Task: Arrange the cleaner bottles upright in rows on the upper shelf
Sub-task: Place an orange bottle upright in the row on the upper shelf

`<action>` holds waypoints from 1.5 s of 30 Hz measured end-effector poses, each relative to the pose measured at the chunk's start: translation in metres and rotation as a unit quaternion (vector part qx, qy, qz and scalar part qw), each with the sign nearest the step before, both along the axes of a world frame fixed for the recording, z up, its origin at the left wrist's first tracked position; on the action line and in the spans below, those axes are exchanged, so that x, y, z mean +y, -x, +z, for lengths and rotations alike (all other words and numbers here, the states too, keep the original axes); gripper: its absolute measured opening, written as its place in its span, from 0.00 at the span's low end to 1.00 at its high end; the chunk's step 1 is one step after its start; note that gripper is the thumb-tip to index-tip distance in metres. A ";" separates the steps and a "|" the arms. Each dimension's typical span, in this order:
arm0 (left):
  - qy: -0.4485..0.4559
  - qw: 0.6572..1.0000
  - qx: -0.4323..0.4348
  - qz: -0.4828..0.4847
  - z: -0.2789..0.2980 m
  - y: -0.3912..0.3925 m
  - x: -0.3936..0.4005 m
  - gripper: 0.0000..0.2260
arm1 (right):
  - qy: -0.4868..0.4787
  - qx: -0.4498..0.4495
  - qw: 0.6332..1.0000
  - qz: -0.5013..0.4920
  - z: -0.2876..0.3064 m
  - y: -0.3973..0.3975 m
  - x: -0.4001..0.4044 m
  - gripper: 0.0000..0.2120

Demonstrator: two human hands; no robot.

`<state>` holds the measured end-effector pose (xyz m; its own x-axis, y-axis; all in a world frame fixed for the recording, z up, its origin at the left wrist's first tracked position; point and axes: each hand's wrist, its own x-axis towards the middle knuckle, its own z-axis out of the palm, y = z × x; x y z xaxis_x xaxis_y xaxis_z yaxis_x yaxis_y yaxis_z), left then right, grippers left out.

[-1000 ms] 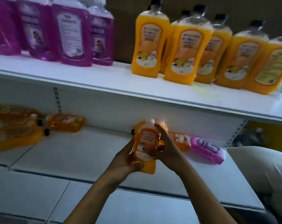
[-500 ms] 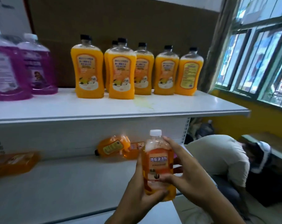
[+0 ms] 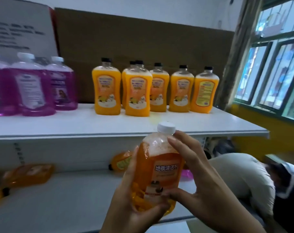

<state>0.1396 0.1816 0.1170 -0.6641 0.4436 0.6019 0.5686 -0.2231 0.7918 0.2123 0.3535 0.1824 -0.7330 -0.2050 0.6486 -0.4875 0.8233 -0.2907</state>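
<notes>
Holding an orange bottle [image 3: 161,172] with a white cap [image 3: 166,127] upright in the lower centre of the frame, both hands wrap its body: the left hand [image 3: 134,206] cups the lower left side with the thumb across the base, and the right hand [image 3: 198,180] grips the right side, its fingertips [image 3: 172,140] on the shoulder just below the cap. The bottle is in the air in front of the upper shelf [image 3: 109,126], not touching it. On that shelf, at centre, six black-capped yellow bottles [image 3: 137,91] stand upright; at left, purple bottles [image 3: 33,88] stand upright. On the lower shelf [image 3: 58,199], at left and behind the hands, orange bottles [image 3: 28,174] lie on their sides. At lower right, a person in a pale shirt [image 3: 240,175] bends forward below the window [image 3: 274,73].
</notes>
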 end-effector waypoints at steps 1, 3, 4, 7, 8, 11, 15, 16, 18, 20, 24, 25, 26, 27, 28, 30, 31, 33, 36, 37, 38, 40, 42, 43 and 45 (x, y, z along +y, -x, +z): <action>-0.008 1.000 0.004 0.012 0.004 0.002 -0.012 0.47 | 0.007 -0.005 1.000 0.021 0.008 0.005 -0.010 0.41; -0.021 0.999 0.020 0.040 0.010 0.008 -0.037 0.47 | 0.012 -0.030 0.997 0.063 0.023 0.017 -0.035 0.41; -0.025 0.997 0.030 0.060 0.011 0.011 -0.052 0.47 | 0.006 -0.043 0.996 0.080 0.029 0.024 -0.049 0.41; -0.033 0.991 0.050 0.123 0.018 0.018 -0.101 0.44 | -0.014 -0.067 0.990 0.125 0.043 0.047 -0.098 0.43; -0.032 0.987 0.055 0.145 0.020 0.019 -0.121 0.44 | -0.015 -0.076 0.987 0.141 0.046 0.056 -0.116 0.44; -0.037 0.977 0.057 0.200 0.025 0.021 -0.188 0.43 | -0.003 -0.089 0.974 0.206 0.050 0.082 -0.181 0.45; -0.018 0.961 0.065 0.268 0.037 0.020 -0.290 0.42 | 0.018 -0.079 0.951 0.297 0.053 0.111 -0.283 0.45; -0.013 0.956 0.067 0.286 0.040 0.019 -0.317 0.41 | 0.022 -0.074 0.946 0.314 0.055 0.116 -0.309 0.45; -0.004 0.946 0.067 0.316 0.047 0.015 -0.369 0.41 | 0.033 -0.073 0.934 0.348 0.058 0.125 -0.362 0.45; 0.003 0.938 0.061 0.341 0.052 0.010 -0.417 0.39 | 0.034 -0.072 0.923 0.377 0.060 0.131 -0.413 0.46; 0.011 0.920 0.060 0.386 0.054 0.000 -0.499 0.41 | 0.034 -0.064 0.907 0.415 0.060 0.138 -0.502 0.45; 0.013 0.917 0.059 0.393 0.054 -0.002 -0.517 0.42 | 0.036 -0.066 0.904 0.422 0.060 0.140 -0.521 0.45; 0.016 0.915 0.058 0.399 0.054 -0.003 -0.533 0.42 | 0.039 -0.069 0.900 0.429 0.059 0.141 -0.538 0.45; 0.017 0.913 0.057 0.404 0.055 -0.003 -0.547 0.42 | 0.041 -0.071 0.896 0.436 0.059 0.143 -0.554 0.45; 0.018 0.910 0.055 0.410 0.055 -0.003 -0.560 0.42 | 0.043 -0.073 0.893 0.443 0.059 0.146 -0.570 0.44; 0.016 0.905 0.048 0.422 0.055 -0.001 -0.583 0.42 | 0.045 -0.079 0.886 0.455 0.059 0.153 -0.598 0.43; 0.015 0.901 0.047 0.430 0.055 0.002 -0.595 0.41 | 0.044 -0.079 0.884 0.458 0.059 0.157 -0.611 0.43; 0.014 0.892 0.046 0.449 0.054 0.010 -0.617 0.41 | 0.039 -0.074 0.883 0.462 0.060 0.169 -0.636 0.43; 0.019 0.885 0.045 0.463 0.056 0.029 -0.650 0.41 | 0.043 -0.070 0.880 0.467 0.062 0.190 -0.671 0.43; 0.024 0.885 0.044 0.463 0.058 0.037 -0.661 0.42 | 0.047 -0.065 0.880 0.468 0.063 0.199 -0.681 0.43; 0.029 0.886 0.044 0.462 0.060 0.046 -0.671 0.41 | 0.049 -0.058 0.880 0.469 0.064 0.208 -0.692 0.42; 0.035 0.886 0.047 0.459 0.064 0.067 -0.693 0.41 | 0.057 -0.046 0.880 0.469 0.067 0.227 -0.714 0.42; 0.046 0.883 0.054 0.464 0.069 0.091 -0.716 0.40 | 0.072 -0.044 0.879 0.470 0.070 0.247 -0.736 0.42; 0.052 0.881 0.061 0.466 0.072 0.104 -0.727 0.40 | 0.079 -0.040 0.879 0.469 0.071 0.258 -0.746 0.42; 0.061 0.878 0.068 0.470 0.076 0.130 -0.747 0.40 | 0.089 -0.032 0.881 0.464 0.074 0.279 -0.765 0.43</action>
